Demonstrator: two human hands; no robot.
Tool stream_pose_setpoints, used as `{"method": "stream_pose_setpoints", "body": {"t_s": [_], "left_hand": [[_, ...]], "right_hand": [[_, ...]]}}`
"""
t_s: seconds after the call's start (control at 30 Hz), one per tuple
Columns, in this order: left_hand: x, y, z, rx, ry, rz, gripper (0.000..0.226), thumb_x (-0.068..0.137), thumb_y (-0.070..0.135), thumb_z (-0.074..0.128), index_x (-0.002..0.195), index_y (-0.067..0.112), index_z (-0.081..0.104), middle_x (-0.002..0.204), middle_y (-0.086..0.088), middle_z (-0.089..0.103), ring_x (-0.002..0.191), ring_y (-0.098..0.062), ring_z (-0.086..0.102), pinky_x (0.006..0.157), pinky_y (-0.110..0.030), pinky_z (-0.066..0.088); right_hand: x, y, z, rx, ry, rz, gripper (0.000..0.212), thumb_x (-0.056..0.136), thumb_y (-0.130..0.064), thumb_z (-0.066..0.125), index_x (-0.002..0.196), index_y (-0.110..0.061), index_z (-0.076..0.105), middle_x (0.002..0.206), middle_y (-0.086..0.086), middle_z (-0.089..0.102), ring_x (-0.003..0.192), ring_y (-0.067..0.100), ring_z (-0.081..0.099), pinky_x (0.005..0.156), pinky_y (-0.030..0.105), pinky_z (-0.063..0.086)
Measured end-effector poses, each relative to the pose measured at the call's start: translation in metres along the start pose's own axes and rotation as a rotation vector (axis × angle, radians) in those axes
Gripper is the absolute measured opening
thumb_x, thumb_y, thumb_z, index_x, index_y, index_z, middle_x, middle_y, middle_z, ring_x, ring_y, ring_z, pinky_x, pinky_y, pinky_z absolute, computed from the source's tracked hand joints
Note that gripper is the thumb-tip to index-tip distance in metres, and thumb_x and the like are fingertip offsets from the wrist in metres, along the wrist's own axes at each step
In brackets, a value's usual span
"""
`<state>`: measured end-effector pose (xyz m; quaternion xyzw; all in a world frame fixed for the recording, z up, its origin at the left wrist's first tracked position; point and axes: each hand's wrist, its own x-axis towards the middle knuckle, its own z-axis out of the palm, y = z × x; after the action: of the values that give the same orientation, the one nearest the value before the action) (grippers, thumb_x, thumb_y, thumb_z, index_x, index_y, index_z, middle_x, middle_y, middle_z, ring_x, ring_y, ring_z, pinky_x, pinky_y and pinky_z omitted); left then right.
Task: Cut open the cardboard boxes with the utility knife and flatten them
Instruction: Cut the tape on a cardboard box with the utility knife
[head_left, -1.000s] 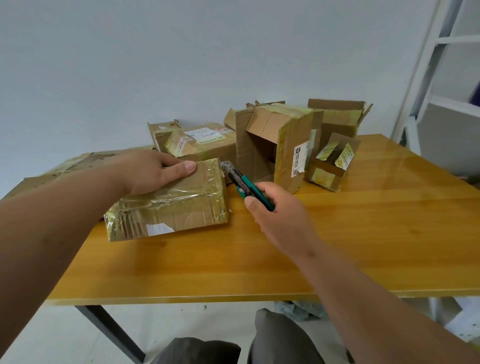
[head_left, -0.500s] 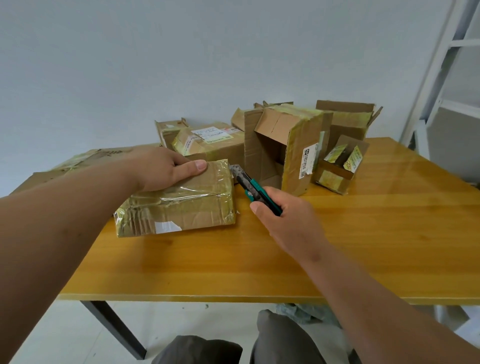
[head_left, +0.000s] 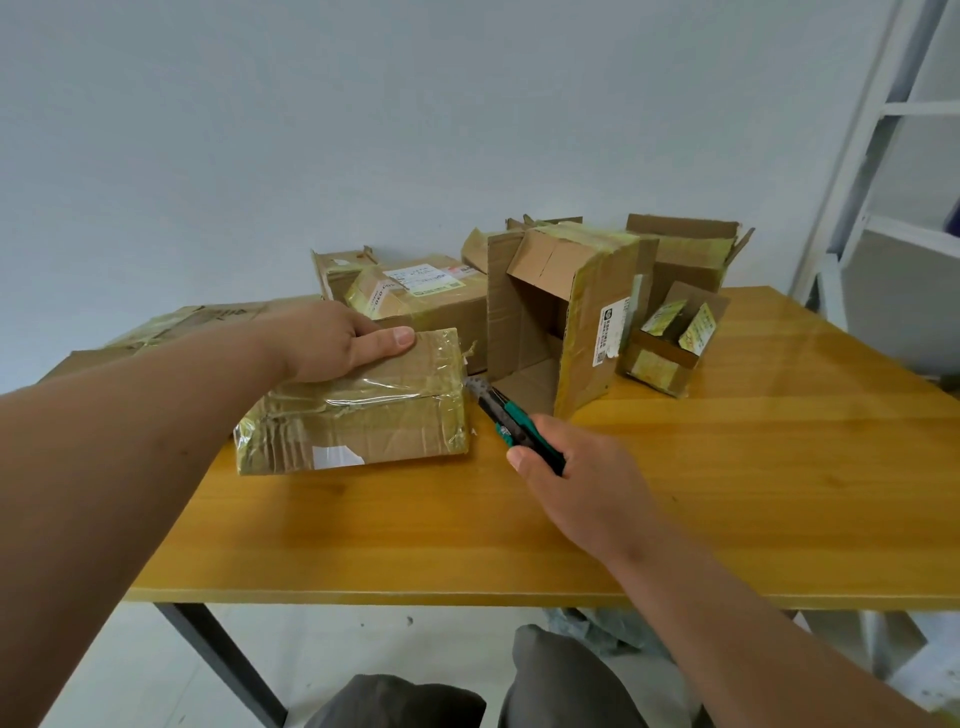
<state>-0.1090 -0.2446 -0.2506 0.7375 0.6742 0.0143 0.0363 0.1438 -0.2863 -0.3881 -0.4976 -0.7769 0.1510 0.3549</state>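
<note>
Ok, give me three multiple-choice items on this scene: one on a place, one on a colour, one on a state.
1. Where is the utility knife blade tip?
A. at the right end of the taped box
B. inside the open box
C. flat on the table

2. What colour is the knife's handle?
A. red and white
B. green and black
C. yellow

3. What is the left hand doing?
A. hanging idle
B. lifting a shelf
C. holding down the taped box

Answers: 1 A, the blade meets the box's right end. 2 B, green and black show above the right hand. 3 C, the palm lies on the box top, thumb along its edge.
</note>
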Motion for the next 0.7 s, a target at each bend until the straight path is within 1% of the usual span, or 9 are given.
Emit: {"method": "stream_pose_setpoints", "body": {"t_s": [0.07, 0.13, 0.23, 0.33, 0.4, 0.47, 0.53, 0.6, 0.7], "left_hand": [[0.0, 0.0, 0.0, -0.007, -0.005, 0.009, 0.112, 0.054, 0.098, 0.004, 0.121, 0.03, 0.064, 0.109, -0.003, 0.065, 0.101, -0.023, 0.058, 0.097, -0.045, 0.045], [0.0, 0.002, 0.0, -0.013, -0.008, -0.002, 0.101, 0.067, 0.093, 0.01, 0.122, 0.028, 0.063, 0.114, -0.006, 0.065, 0.105, -0.025, 0.058, 0.1, -0.045, 0.043], [0.001, 0.003, -0.002, -0.03, -0.005, -0.018, 0.087, 0.075, 0.08, 0.017, 0.122, 0.024, 0.063, 0.115, -0.009, 0.064, 0.101, -0.024, 0.055, 0.099, -0.042, 0.042], [0.001, 0.003, -0.002, -0.038, -0.007, -0.016, 0.083, 0.078, 0.078, 0.019, 0.123, 0.023, 0.063, 0.115, -0.009, 0.064, 0.101, -0.024, 0.055, 0.095, -0.039, 0.041], [0.002, 0.003, -0.002, -0.046, -0.006, -0.012, 0.083, 0.078, 0.077, 0.019, 0.122, 0.022, 0.064, 0.112, -0.008, 0.064, 0.1, -0.023, 0.055, 0.094, -0.039, 0.041], [0.002, 0.003, -0.001, -0.057, -0.002, -0.012, 0.083, 0.078, 0.078, 0.02, 0.121, 0.022, 0.064, 0.108, -0.007, 0.063, 0.099, -0.023, 0.054, 0.093, -0.038, 0.041], [0.003, 0.003, -0.001, -0.068, 0.002, -0.015, 0.082, 0.079, 0.078, 0.021, 0.12, 0.022, 0.064, 0.103, -0.005, 0.06, 0.098, -0.022, 0.053, 0.091, -0.036, 0.04], [0.004, 0.002, 0.0, -0.073, 0.0, -0.016, 0.081, 0.079, 0.078, 0.021, 0.12, 0.022, 0.064, 0.102, -0.003, 0.059, 0.097, -0.022, 0.053, 0.09, -0.036, 0.039], [0.005, 0.001, -0.001, -0.077, -0.01, -0.026, 0.082, 0.075, 0.081, 0.021, 0.117, 0.025, 0.064, 0.104, -0.003, 0.059, 0.099, -0.023, 0.053, 0.096, -0.04, 0.04]], "right_hand": [[-0.003, 0.0, 0.001, 0.002, -0.01, 0.013, 0.05, 0.1, -0.049, 0.047, 0.142, -0.022, 0.05, 0.104, -0.001, 0.069, 0.077, 0.004, 0.058, 0.051, 0.014, 0.04], [-0.005, -0.001, 0.0, -0.005, -0.01, 0.015, 0.052, 0.101, -0.048, 0.047, 0.146, -0.022, 0.046, 0.111, 0.0, 0.069, 0.082, 0.004, 0.058, 0.054, 0.012, 0.04], [-0.007, -0.001, -0.004, -0.025, -0.029, -0.001, 0.049, 0.101, -0.046, 0.048, 0.142, -0.02, 0.05, 0.104, -0.003, 0.067, 0.082, 0.006, 0.061, 0.058, 0.016, 0.048], [-0.009, -0.002, -0.009, -0.067, -0.072, -0.013, 0.045, 0.101, -0.046, 0.047, 0.138, -0.02, 0.053, 0.101, -0.005, 0.066, 0.079, 0.007, 0.061, 0.062, 0.023, 0.056], [-0.01, -0.003, -0.011, -0.083, -0.093, -0.018, 0.045, 0.102, -0.045, 0.047, 0.139, -0.019, 0.051, 0.104, -0.003, 0.066, 0.079, 0.007, 0.061, 0.062, 0.023, 0.056], [-0.011, -0.003, -0.012, -0.09, -0.111, -0.021, 0.044, 0.102, -0.045, 0.047, 0.136, -0.019, 0.053, 0.098, -0.006, 0.063, 0.074, 0.005, 0.059, 0.056, 0.019, 0.052], [-0.011, -0.002, -0.012, -0.098, -0.124, -0.021, 0.04, 0.101, -0.047, 0.047, 0.131, -0.021, 0.056, 0.091, -0.01, 0.059, 0.069, 0.003, 0.057, 0.05, 0.017, 0.045], [-0.012, -0.002, -0.013, -0.094, -0.133, -0.012, 0.038, 0.1, -0.048, 0.048, 0.127, -0.023, 0.058, 0.089, -0.011, 0.059, 0.068, 0.003, 0.055, 0.049, 0.015, 0.039], [-0.013, -0.001, -0.015, -0.092, -0.162, -0.005, 0.037, 0.101, -0.046, 0.048, 0.127, -0.022, 0.058, 0.088, -0.01, 0.061, 0.071, 0.005, 0.057, 0.052, 0.016, 0.04]]}}
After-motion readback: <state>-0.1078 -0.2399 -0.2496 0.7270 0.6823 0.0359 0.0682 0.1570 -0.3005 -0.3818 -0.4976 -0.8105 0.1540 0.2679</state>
